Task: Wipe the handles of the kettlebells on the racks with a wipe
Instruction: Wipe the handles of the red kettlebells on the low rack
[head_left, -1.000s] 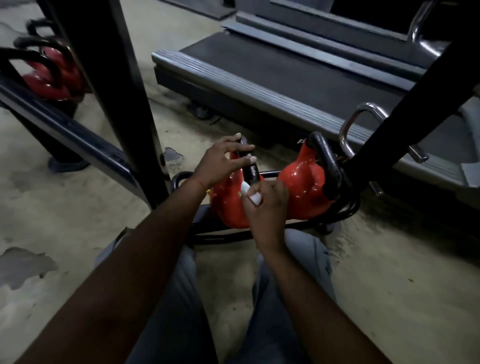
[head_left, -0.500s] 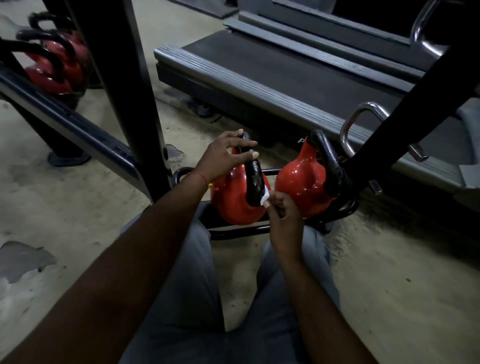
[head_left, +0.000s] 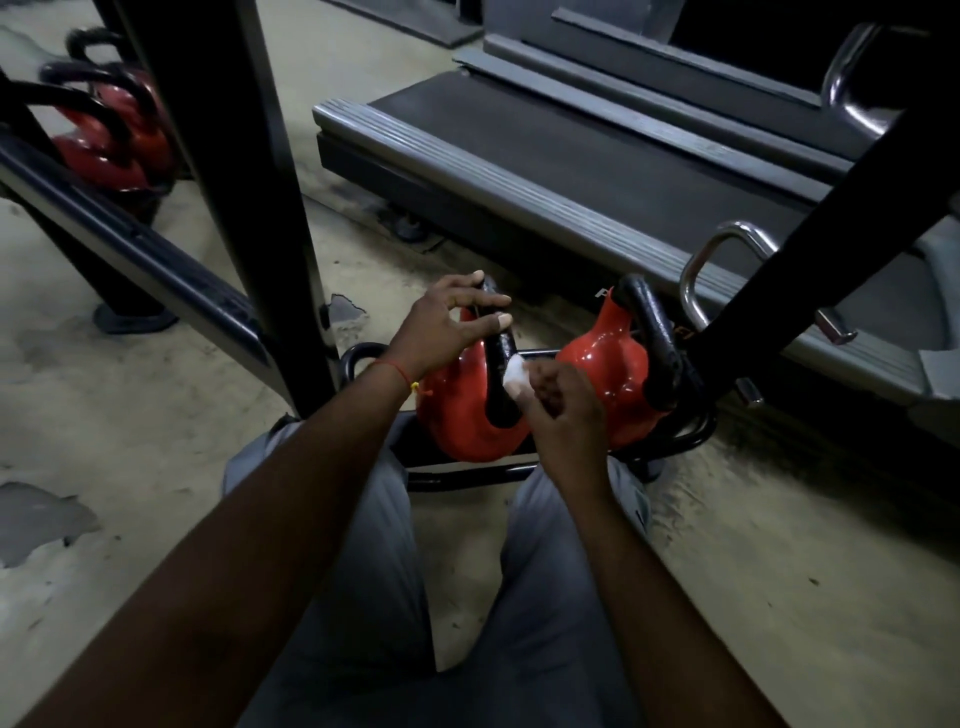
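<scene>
Our left hand (head_left: 447, 327) holds the top of the black handle (head_left: 498, 384) of the red kettlebell (head_left: 457, 421) on the low rack (head_left: 467, 474). Our right hand (head_left: 563, 410) pinches the white wipe (head_left: 514, 371) against that handle.

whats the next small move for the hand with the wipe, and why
Probably slide the wipe up the near kettlebell's handle: the right hand pinches it against the handle's middle, while the left hand steadies the top.
</scene>
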